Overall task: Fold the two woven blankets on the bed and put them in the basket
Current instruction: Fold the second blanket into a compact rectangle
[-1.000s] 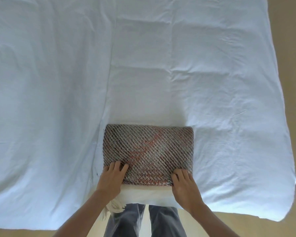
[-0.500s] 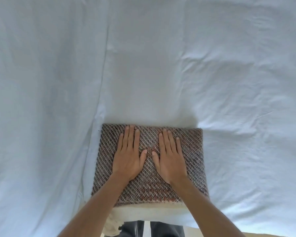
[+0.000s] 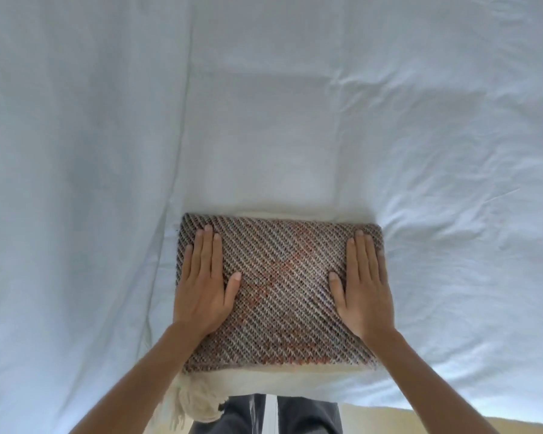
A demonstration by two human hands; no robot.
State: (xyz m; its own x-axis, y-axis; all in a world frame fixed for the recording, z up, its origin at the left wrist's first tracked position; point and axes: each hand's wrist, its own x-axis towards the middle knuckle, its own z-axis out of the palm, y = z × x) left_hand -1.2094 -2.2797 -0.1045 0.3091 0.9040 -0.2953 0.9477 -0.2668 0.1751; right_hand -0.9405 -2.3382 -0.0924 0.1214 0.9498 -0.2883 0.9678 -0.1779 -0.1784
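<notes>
A folded rectangular woven blanket (image 3: 279, 292), diagonally striped in brown, grey and white with faint orange patches, lies on the white-sheeted bed (image 3: 264, 120) near its front edge. A cream fabric layer (image 3: 295, 379) shows beneath it along the near side, with cream tassels (image 3: 195, 402) hanging at the left corner. Both hands lie flat on the blanket with fingers straight and holding nothing, the left hand (image 3: 203, 289) by its left edge and the right hand (image 3: 365, 292) by its right edge.

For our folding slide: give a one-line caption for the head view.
Left hand and right hand press flat on the folded woven blanket atop a cream fringed blanket on the bed.
</notes>
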